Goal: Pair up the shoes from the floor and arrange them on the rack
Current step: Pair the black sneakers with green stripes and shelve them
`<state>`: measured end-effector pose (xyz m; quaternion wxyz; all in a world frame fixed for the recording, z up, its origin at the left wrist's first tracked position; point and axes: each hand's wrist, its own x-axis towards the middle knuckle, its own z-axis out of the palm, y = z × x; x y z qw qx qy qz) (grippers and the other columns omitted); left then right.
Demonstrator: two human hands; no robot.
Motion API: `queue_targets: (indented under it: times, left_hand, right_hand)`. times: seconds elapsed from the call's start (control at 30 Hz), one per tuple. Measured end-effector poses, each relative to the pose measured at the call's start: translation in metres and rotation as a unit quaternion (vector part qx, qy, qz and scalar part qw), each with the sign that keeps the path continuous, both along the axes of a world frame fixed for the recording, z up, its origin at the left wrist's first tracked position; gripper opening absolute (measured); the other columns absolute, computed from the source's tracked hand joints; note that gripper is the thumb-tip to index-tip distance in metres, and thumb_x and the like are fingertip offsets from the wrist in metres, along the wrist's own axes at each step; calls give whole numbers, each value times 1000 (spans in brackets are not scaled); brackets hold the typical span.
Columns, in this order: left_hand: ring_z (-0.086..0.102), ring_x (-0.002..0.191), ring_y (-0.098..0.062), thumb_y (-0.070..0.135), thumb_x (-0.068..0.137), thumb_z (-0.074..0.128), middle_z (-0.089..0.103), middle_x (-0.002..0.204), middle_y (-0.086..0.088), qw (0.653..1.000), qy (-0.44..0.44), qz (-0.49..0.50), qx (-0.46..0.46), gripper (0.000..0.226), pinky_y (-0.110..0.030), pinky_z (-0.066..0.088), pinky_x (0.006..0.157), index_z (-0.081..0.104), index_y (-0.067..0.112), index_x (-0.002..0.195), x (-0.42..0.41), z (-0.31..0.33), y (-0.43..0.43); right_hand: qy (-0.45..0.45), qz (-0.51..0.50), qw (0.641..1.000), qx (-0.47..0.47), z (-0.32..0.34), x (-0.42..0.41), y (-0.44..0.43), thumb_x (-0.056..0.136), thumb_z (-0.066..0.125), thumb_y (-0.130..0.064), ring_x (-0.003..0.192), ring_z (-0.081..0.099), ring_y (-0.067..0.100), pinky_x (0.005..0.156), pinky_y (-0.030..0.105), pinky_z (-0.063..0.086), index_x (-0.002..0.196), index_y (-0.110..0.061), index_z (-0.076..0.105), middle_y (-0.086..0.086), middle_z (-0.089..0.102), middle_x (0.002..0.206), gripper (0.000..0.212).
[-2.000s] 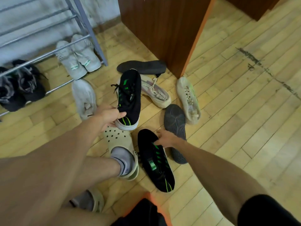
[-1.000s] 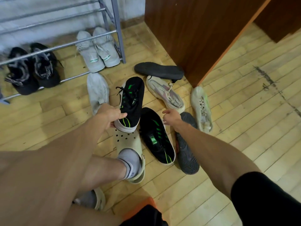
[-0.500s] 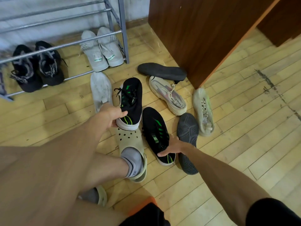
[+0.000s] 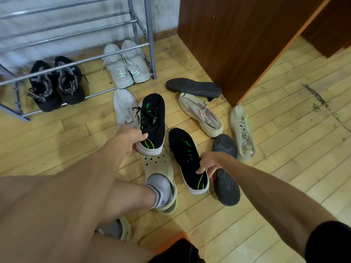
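On the floor under your right hand (image 4: 209, 164), the second black shoe (image 4: 188, 160) lies heel toward you, fingers closing round its heel; your left hand (image 4: 129, 139) holds its mate (image 4: 152, 122) by the heel.

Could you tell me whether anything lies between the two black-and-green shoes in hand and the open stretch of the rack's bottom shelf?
One thing: a white shoe lies on the floor just in front of the rack, beside the left hand. Lifting the black-and-green shoes over it clears the way.
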<state>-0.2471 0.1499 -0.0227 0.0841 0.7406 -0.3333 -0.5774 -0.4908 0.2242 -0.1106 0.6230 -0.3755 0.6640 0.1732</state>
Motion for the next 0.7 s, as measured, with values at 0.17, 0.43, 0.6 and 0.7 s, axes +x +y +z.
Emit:
queue_targets:
  times: [0.17, 0.43, 0.6, 0.7]
  left_hand:
    - [61, 109, -40, 10, 87, 66, 62, 117, -21, 999, -38, -18, -21, 39, -48, 53, 84, 54, -3, 122, 9, 17, -14]
    - [63, 108, -39, 16, 93, 59, 63, 113, -24, 996, -40, -12, -74, 24, -49, 49, 97, 56, -8, 95, 38, 75, -51]
    - [65, 90, -35, 12, 94, 58, 56, 75, -14, 989, -16, 72, -128, 26, -43, 56, 86, 47, 2, 72, 53, 84, -81]
    - [58, 62, -24, 4, 93, 54, 53, 74, -9, 981, 36, 133, -135, 25, -23, 54, 40, 43, 9, 72, 56, 80, -100]
  right_hand:
    - [-77, -59, 995, -30, 40, -10, -36, 87, 66, -3, 90, 72, 27, 76, 31, 61, 114, 4, 61, 18, 72, 104, 28]
    - [-104, -109, 961, -232, 96, -1, -107, 75, 77, -3, 91, 72, 25, 80, 32, 59, 110, -18, 59, 6, 72, 103, 42]
    - [-120, -96, 945, -289, 126, 17, -159, 74, 77, 0, 87, 74, 26, 82, 35, 60, 103, -14, 71, 11, 75, 100, 32]
    - [-142, -122, 930, -315, 137, 36, -190, 76, 74, 2, 79, 72, 23, 66, 25, 60, 104, -9, 72, 16, 74, 104, 30]
